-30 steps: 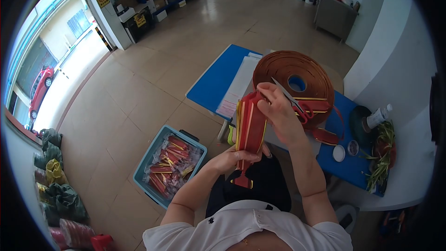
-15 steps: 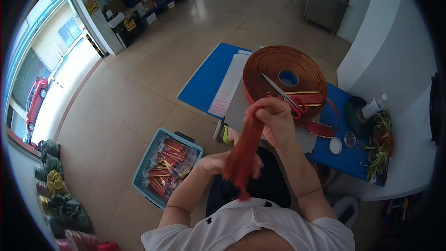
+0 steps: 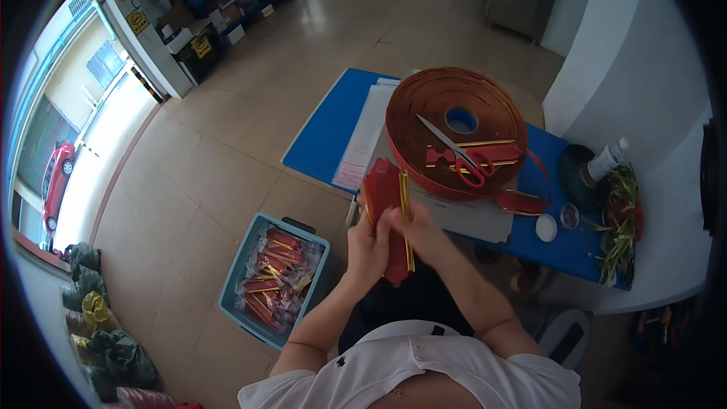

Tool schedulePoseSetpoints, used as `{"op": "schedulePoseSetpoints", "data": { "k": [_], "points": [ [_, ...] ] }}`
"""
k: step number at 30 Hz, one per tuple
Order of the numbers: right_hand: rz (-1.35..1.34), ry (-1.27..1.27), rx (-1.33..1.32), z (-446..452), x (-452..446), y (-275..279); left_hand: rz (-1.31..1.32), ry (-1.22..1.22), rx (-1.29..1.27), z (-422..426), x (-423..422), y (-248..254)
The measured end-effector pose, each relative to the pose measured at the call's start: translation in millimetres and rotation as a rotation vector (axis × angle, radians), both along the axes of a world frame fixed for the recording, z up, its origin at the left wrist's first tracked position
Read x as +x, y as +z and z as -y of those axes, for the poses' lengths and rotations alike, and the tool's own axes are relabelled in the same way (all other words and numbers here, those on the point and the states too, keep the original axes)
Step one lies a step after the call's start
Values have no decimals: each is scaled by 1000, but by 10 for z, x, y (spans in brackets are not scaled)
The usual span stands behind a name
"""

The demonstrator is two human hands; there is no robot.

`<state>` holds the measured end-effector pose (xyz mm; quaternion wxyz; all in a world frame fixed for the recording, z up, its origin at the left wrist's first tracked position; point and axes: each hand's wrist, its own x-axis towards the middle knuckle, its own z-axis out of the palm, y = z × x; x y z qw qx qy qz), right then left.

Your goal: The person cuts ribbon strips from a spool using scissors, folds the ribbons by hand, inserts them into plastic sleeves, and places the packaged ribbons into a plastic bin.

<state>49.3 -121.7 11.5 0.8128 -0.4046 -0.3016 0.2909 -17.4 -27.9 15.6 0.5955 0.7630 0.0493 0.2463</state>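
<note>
A bundle of red ribbon (image 3: pixel 383 185) with gold edges stands lengthwise above my lap, between both hands. My left hand (image 3: pixel 368 246) is wrapped round its left side. My right hand (image 3: pixel 415 233) closes on its right side, with the fingers partly blurred and the thumb near the middle. Beyond them lies a large roll of ribbon (image 3: pixel 409 102) with a blue core (image 3: pixel 460 119). Red-handled scissors (image 3: pixel 473 165) rest on the roll beside a flat red and gold ribbon piece (image 3: pixel 496 153). A folded ribbon end (image 3: pixel 521 202) lies at the roll's right.
A blue table (image 3: pixel 322 132) carries paper sheets (image 3: pixel 362 140), a white lid (image 3: pixel 546 228), a small jar (image 3: pixel 569 216), a bottle (image 3: pixel 608 159) and a green plant (image 3: pixel 622 212). On the floor at left, a teal bin (image 3: pixel 239 261) holds packaged red pieces (image 3: pixel 276 273).
The ribbon bundle has been turned over and now stands more upright. My right hand has moved down from its top end to its side. The view has shifted slightly.
</note>
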Motion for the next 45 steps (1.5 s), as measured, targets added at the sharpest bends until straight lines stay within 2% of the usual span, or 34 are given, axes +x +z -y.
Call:
{"op": "schedulePoseSetpoints", "data": {
  "k": [2,6,9,11,13,15,16,18,19,21,23,26,29,31,33,35,36,38,40,41,42,44,45],
  "points": [
    [-16,-178,-271,-7,-187,145,92,128,335,32,14,-64],
    [-142,-333,-203,35,-153,-31,-96,23,573,-32,-36,160],
    [-163,-306,-249,171,-152,40,61,75,442,-332,48,100],
    [-188,-274,-292,213,-193,34,-7,210,201,-597,416,62],
    [-203,-245,-385,303,-224,-20,84,227,568,-1114,1042,-454],
    [-191,-217,-462,369,-248,-39,74,144,638,-1395,1597,-929],
    [-179,-206,-492,387,-283,-28,38,191,690,-1430,1756,-1083],
    [-168,-185,-531,425,-345,20,-21,283,797,-1378,2051,-1232],
    [-171,-178,-546,470,-379,60,-126,221,865,-1366,2118,-1236],
    [-168,-177,-562,590,-373,63,-130,170,827,-1383,2224,-1236],
    [-161,-161,-556,655,-384,1,-100,151,814,-1399,2226,-1295],
    [-176,-288,-611,587,-296,16,129,291,671,-1435,2174,-1275],
    [-134,-419,-541,460,-40,-94,253,203,435,-1235,1733,-792],
    [-57,-483,-504,330,136,-114,414,93,620,-1081,1304,-641],
    [-43,-476,-490,246,249,-69,557,-127,664,-886,836,-576],
    [-97,-389,-507,165,289,-50,427,-196,541,-689,430,-601],
    [-30,-427,-461,99,291,-68,359,-227,476,-602,269,-587],
    [95,-509,-374,-2,272,-138,-9,-208,-144,-430,25,-402],
    [201,-400,-526,42,277,-93,-267,-252,-514,-371,-99,-402],
    [261,-346,-596,64,282,-67,-336,-317,-570,-381,-129,-422],
    [410,-470,-579,79,272,-79,-404,-385,-626,-389,-147,-439],
    [717,-709,-526,94,240,-102,-382,-267,-724,-407,-108,-484],
    [604,-588,-631,153,159,-65,-349,-169,-806,-430,-49,-507]
  ]
}}
